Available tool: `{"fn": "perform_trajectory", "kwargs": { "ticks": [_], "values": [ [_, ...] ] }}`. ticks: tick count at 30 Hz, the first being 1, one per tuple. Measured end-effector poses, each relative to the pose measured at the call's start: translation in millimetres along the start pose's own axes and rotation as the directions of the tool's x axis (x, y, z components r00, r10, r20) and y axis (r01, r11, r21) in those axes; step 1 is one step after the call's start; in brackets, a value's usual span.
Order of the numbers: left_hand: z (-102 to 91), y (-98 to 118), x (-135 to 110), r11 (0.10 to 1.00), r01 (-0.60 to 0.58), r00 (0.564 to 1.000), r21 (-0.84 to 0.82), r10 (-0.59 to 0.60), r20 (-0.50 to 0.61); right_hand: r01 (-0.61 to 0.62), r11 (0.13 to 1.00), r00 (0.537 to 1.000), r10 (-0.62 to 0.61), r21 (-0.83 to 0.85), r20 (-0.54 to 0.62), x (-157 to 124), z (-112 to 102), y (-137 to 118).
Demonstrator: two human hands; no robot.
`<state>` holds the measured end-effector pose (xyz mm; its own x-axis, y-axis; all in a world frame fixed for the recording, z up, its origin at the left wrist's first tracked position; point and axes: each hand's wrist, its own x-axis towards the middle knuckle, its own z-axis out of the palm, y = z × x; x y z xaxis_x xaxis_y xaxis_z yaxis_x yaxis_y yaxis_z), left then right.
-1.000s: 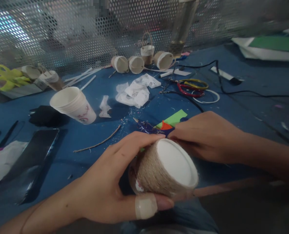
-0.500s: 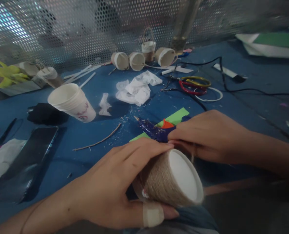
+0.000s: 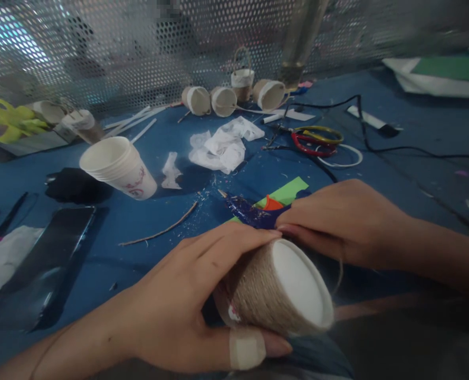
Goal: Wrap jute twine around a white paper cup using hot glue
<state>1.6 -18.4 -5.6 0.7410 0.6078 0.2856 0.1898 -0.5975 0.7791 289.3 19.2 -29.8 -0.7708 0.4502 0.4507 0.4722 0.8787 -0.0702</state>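
Observation:
My left hand, a plaster on its thumb, is wrapped round a paper cup that lies tilted with its white base towards the right. Jute twine covers the cup's side in close rows near the base; a strip of bare printed cup shows by my palm. At the cup's far edge my right hand pinches the twine, and a loose strand of twine hangs below its fingers. Just beyond both hands a dark blue glue gun with an orange trigger lies on green paper, its handle partly hidden by my right hand.
Stacked paper cups, crumpled white tissue and a twine piece lie ahead. Scissors and a black cable are at right, a phone at left. Small twine-wrapped cups stand along the perforated screen.
My right hand has shifted slightly right, and the loose twine strand under it now hangs further right. The cup has turned a little in my left hand, which keeps its grip.

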Motion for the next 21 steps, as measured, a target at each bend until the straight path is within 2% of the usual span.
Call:
{"fn": "perform_trajectory", "kwargs": {
  "ticks": [3,6,8,14,17,21],
  "values": [
    [0.2,1.6,0.1,0.999,0.042,0.993,-0.017,-0.044,-0.111,-0.085,0.996,0.996,0.085,-0.008,-0.003,0.4,-1.3,-1.2],
    [1.3,1.7,-3.4,0.991,0.123,0.964,-0.048,-0.131,-0.232,-0.135,0.991,0.990,0.135,-0.005,0.037,2.4,-2.8,-1.8],
    [1.0,1.1,-5.4,0.977,0.165,0.941,-0.132,-0.196,-0.275,-0.153,0.988,0.987,0.153,0.009,0.042,3.3,-2.5,-1.4],
    [-4.6,1.4,-2.2,0.844,0.253,0.906,-0.473,-0.378,-0.189,-0.183,0.983,0.983,0.183,0.002,-0.032,3.8,0.3,1.8],
    [-5.7,1.1,-0.6,0.812,0.287,0.882,-0.509,-0.432,-0.191,-0.173,0.984,0.985,0.174,0.030,-0.009,6.4,-2.5,1.0],
    [-4.2,-2.8,-2.2,0.795,0.273,0.876,-0.542,-0.438,-0.201,-0.194,0.979,0.981,0.194,0.063,0.002,9.2,-6.1,-0.8]
  ]
}}
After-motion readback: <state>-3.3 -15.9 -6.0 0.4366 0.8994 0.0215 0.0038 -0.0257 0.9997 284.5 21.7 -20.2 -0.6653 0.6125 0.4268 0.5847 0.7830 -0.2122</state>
